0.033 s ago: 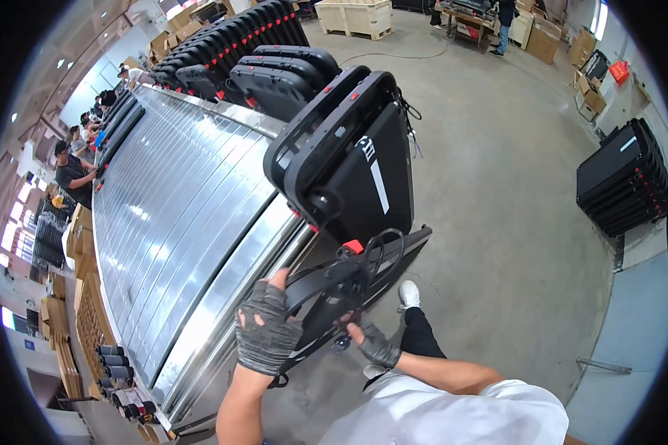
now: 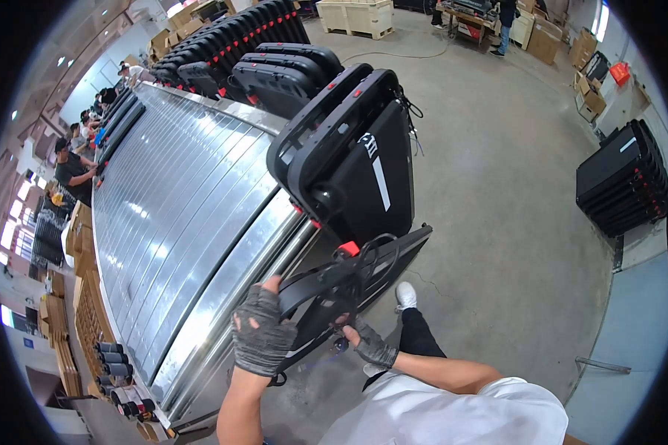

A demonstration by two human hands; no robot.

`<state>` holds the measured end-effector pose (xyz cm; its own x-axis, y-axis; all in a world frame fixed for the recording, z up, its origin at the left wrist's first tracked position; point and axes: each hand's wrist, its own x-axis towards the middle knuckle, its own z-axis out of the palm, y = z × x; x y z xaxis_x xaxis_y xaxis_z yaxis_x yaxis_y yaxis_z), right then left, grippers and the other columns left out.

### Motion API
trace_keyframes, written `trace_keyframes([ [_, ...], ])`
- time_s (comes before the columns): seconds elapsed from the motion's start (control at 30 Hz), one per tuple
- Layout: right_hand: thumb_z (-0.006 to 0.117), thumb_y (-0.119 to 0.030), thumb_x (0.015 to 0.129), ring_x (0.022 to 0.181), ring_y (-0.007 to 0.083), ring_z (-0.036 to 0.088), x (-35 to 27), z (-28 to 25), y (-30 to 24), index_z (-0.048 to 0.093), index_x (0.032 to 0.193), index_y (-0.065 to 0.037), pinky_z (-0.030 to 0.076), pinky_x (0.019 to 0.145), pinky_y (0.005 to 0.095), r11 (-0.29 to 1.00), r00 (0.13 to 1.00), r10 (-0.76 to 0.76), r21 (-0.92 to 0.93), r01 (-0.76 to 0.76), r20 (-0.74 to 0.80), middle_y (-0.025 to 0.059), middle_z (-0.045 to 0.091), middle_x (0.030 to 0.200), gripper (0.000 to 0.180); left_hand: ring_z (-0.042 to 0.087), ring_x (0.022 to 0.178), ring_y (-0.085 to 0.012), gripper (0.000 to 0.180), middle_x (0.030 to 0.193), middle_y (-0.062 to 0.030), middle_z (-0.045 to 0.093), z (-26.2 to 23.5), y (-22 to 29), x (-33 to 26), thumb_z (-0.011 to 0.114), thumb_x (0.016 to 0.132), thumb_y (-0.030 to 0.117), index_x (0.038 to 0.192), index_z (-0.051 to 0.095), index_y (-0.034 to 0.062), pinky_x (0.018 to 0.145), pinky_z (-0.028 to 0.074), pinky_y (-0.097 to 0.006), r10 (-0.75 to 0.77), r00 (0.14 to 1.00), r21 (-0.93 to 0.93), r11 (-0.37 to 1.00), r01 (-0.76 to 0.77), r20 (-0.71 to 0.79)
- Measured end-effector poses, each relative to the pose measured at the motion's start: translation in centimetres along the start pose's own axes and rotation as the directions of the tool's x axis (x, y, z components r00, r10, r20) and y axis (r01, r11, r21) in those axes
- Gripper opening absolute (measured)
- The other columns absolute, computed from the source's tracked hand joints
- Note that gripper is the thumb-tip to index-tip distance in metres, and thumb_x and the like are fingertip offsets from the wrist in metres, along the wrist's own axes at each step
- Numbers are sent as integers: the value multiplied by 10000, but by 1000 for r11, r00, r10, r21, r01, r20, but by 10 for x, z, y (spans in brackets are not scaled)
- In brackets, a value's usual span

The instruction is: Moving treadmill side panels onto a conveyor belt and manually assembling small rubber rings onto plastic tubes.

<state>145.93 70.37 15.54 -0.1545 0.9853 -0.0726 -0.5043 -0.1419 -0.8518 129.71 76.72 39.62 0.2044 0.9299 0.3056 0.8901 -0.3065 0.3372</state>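
A black treadmill-like unit [image 2: 402, 259] with a flat panel, a curved frame and a red corner piece [image 2: 349, 249] tilts in front of me. My left hand [image 2: 262, 337], in a grey fingerless glove, is closed around the near end of its curved frame, thumb on top. My right hand [image 2: 372, 345], gloved the same way, is closed at the unit's lower side beside a small dark knob [image 2: 340, 345]; its fingertips are partly hidden. A loop of black cable [image 2: 386, 236] lies across the unit. Just beyond, similar black units [image 2: 367, 185] stand upright against the metal table.
A long shiny slatted metal table [image 2: 193, 185] runs away on my left, with black motor-like cylinders [image 2: 116, 368] by its near end. More units [image 2: 286, 78] line its far side; another stack [image 2: 608, 174] stands right. Co-workers [image 2: 74, 170] work along the left. A wooden crate [image 2: 356, 18] is behind.
My left hand and the near end of the unit have shifted slightly left. My right hand has moved a little left too. Both hands keep their hold.
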Motion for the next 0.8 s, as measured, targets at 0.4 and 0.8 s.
trace_keyframes([
  [0.4, 752, -204, 677, 1061, 294, 561, 72, -128, 50, 551, 1170, -49, 455, 907, 406, 81, 1000, 17, -997, 17, 19, 153, 574, 1159, 555, 629, 735, -346, 266, 834, -134, 627, -43, -154, -213, 650, 661, 136, 918, 600, 85, 616, 471, -435, -312, 948, 504, 830, 240, 62],
  [0.8, 655, -282, 688, 874, 389, 625, 156, -140, 148, 637, 820, -83, 508, 776, 479, -38, 513, 687, -679, 733, 516, 185, 657, 901, 239, 623, 914, -336, 292, 1002, -130, 634, -37, -232, -375, 645, 717, 185, 999, 615, 114, 749, 506, -451, -506, 858, 453, 788, 417, 91],
])
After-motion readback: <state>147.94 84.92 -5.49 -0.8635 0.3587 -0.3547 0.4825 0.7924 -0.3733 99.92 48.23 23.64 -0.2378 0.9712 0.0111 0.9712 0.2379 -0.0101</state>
